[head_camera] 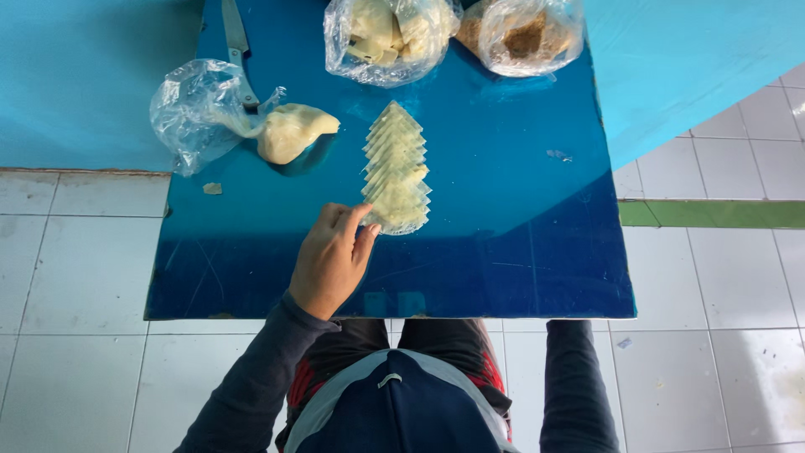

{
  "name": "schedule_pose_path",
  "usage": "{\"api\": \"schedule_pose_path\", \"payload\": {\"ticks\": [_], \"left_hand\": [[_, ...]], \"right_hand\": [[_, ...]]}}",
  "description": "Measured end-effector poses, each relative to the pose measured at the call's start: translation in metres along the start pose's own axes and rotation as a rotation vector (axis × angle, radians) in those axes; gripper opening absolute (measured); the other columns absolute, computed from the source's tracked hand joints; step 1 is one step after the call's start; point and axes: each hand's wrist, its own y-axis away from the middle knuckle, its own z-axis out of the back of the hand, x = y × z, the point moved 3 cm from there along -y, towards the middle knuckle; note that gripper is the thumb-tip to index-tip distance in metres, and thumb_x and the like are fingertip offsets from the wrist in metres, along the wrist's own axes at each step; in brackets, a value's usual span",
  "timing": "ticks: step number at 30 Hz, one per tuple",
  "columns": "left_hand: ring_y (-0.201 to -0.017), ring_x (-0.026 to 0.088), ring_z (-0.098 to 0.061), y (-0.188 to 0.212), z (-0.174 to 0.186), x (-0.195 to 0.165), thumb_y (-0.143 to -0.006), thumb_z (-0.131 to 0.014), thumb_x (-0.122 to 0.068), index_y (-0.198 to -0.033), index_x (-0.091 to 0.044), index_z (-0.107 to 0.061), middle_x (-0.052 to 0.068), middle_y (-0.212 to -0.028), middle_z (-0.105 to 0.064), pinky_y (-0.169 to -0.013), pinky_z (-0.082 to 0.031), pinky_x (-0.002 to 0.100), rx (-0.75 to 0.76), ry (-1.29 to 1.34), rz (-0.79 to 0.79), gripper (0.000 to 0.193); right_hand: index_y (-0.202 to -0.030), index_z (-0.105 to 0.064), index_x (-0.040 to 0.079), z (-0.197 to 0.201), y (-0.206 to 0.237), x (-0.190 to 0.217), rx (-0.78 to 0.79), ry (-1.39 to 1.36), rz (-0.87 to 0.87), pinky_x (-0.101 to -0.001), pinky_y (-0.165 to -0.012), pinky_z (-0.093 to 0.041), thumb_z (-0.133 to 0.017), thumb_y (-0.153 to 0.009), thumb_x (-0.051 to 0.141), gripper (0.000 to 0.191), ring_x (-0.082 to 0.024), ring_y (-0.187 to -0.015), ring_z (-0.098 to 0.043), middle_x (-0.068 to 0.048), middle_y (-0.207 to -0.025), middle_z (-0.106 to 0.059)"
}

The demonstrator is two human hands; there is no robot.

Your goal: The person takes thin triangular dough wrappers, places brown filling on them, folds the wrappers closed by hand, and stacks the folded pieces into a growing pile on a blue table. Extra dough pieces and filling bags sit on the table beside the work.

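A row of several overlapping pale triangular dough pieces [395, 168] lies on a glossy blue table [503, 252], running away from me. My left hand [331, 262] reaches over the near edge, its thumb and forefinger at the left corner of the nearest piece [401, 216]. I cannot tell whether they pinch it or only touch it. My right sleeve [577, 377] hangs down beside the table's near right corner, and that hand is hidden from view.
A lump of pale dough [289, 131] spills from a crumpled clear bag [197, 109] at the left. A knife [236, 42] lies behind it. Two clear bags stand at the far edge, one with pale chunks [387, 35], one with brown filling [528, 33]. White floor tiles surround the table.
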Motion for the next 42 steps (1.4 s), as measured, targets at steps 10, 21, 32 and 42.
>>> {"api": "schedule_pose_path", "payload": {"ticks": [10,21,32,42], "left_hand": [[-0.078,0.028,-0.068,-0.014,-0.014,0.009,-0.096,-0.072,-0.021,-0.113,-0.003,-0.065,0.015,-0.103,-0.061,-0.061,-0.058,0.037,0.053,-0.116,0.046,0.026],[-0.066,0.026,-0.063,-0.019,-0.009,0.022,-0.093,-0.078,-0.027,-0.098,-0.004,-0.061,0.014,-0.095,-0.058,-0.054,-0.054,0.037,0.077,-0.109,0.049,0.029],[-0.074,0.027,-0.068,-0.021,-0.01,0.007,-0.097,-0.073,-0.019,-0.099,-0.005,-0.059,0.013,-0.095,-0.064,-0.059,-0.057,0.037,0.027,-0.178,0.022,0.02],[-0.069,0.02,-0.07,-0.034,-0.015,0.003,-0.101,-0.069,-0.014,-0.121,-0.004,-0.053,0.01,-0.082,-0.07,-0.059,-0.053,0.033,-0.062,0.393,0.174,0.027]], "right_hand": [[-0.131,-0.06,-0.009,0.134,0.036,-0.036,-0.715,-0.253,0.351,-0.0289,-0.096,-0.054,-0.047,-0.114,-0.009,0.021,-0.019,-0.104,-0.064,-0.011,-0.115,-0.063],[-0.117,-0.071,0.007,0.014,0.012,0.194,0.188,0.328,1.029,-0.0427,-0.086,-0.054,-0.075,-0.092,0.008,0.025,-0.031,-0.1,-0.069,-0.012,-0.106,-0.072],[-0.115,-0.068,0.007,-0.081,0.011,0.214,0.484,0.306,1.177,-0.0435,-0.088,-0.052,-0.074,-0.093,0.018,0.025,-0.029,-0.098,-0.068,-0.01,-0.102,-0.069],[-0.115,-0.06,0.006,-0.137,0.003,0.208,0.363,0.14,1.041,-0.0458,-0.083,-0.052,-0.08,-0.082,0.027,0.044,-0.036,-0.094,-0.067,-0.014,-0.098,-0.068]]}}
